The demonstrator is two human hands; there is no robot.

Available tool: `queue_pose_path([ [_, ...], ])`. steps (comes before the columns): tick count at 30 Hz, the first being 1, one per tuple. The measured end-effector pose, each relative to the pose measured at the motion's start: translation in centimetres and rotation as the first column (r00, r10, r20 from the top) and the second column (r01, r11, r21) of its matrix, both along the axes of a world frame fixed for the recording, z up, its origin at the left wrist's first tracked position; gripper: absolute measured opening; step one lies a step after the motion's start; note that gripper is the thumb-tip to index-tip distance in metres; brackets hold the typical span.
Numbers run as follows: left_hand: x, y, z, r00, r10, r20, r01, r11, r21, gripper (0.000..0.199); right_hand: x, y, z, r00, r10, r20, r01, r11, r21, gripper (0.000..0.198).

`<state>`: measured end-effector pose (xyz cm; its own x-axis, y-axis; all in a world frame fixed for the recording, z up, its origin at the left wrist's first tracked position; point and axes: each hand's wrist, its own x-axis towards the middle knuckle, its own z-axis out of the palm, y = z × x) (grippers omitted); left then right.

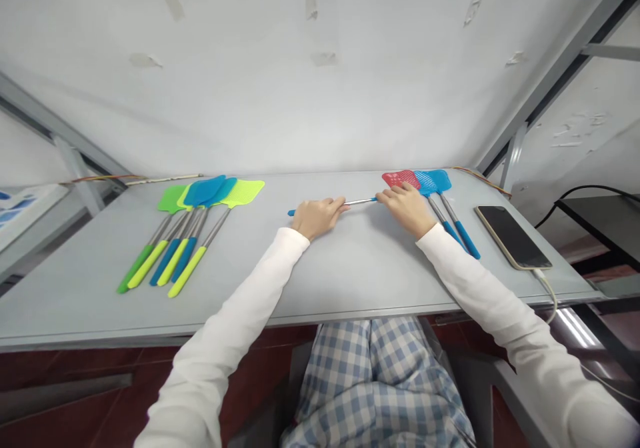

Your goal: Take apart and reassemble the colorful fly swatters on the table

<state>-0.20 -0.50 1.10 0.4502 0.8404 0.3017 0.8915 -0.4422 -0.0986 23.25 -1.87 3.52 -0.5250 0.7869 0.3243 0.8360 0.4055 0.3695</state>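
Note:
A fly swatter (359, 202) with a thin metal rod and blue ends lies crosswise between my hands, low over the table. My left hand (319, 216) is closed around its handle, and a blue tip sticks out to the left. At the rod's other end my right hand (406, 209) grips the blue part. A red mesh swatter head (401, 179) shows just beyond my right fingers; whether it joins the held rod is hidden. Close by on the right lie two blue fly swatters (450, 218), heads overlapping, handles towards me.
Several green, yellow and blue fly swatters (193, 225) lie fanned out on the left of the grey table (320, 281). A phone (513, 237) with a white cable (549, 291) lies at the right. Behind stands a white wall (320, 115); metal frame bars (515, 151) flank the table.

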Motion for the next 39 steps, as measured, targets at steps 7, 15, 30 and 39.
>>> queue_pose_path([
  [7, 0.5, -0.1, 0.7, 1.000, -0.012, 0.005, 0.012, 1.000, -0.017, 0.050, -0.6, 0.1, -0.7, 0.998, -0.032, -0.047, 0.031, 0.999, -0.009, 0.028],
  [15, 1.4, -0.6, 1.1, 0.992, -0.124, 0.033, 0.125, 0.992, -0.019, 0.041, -1.6, -0.1, -1.5, 0.993, 0.055, -0.101, -0.046, 0.995, 0.085, 0.032],
  [30, -0.8, 0.7, 1.3, 1.000, -0.013, 0.001, 0.013, 1.000, -0.002, 0.043, 3.0, 2.6, -1.6, 0.955, -0.011, -0.298, 0.072, 0.979, 0.192, 0.032],
  [39, -3.9, 1.9, 1.9, 1.000, -0.006, -0.026, 0.008, 0.995, 0.100, 0.047, 1.9, 2.5, -0.8, 0.969, 0.083, -0.233, -0.046, 0.986, 0.157, 0.025],
])
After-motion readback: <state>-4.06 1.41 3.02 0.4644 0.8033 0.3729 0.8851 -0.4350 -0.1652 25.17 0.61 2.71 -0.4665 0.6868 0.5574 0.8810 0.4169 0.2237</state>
